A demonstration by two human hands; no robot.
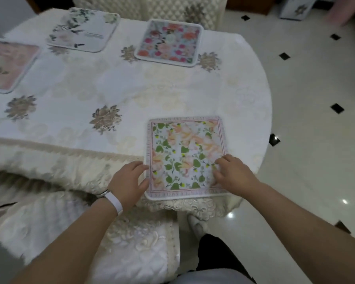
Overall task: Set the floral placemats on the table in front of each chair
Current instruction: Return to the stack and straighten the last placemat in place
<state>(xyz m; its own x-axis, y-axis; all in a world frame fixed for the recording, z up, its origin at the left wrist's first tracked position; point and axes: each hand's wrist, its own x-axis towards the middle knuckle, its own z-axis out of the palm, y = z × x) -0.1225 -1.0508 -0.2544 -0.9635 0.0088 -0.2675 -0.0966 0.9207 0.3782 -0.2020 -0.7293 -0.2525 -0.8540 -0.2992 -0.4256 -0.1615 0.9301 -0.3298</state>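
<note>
Two bare hands settle a floral placemat at the near edge of a cloth-covered dining table.

The table (pixel 131 89), under a cream embroidered cloth, stretches well beyond the fingertips, and a quilted chair seat (pixel 131 242) sits below the left wrist. Three other placemats lie far ahead of the fingers: a pink one (pixel 8 64) far left, a pale one (pixel 84 29), and a bright rose one (pixel 169 43). The green-leafed placemat (pixel 184 152) lies flat between the hands, nearly square, its slightly longer side running away from the person. The right hand (pixel 232 175) is the one on it, bent fingertips pressing its near right part without gripping. The left hand (pixel 127 181) rests relaxed, fingertips touching the mat's left edge. Any nudge probably goes forward or sideways from here. A white wristband (pixel 115 201) circles the left wrist.
</note>
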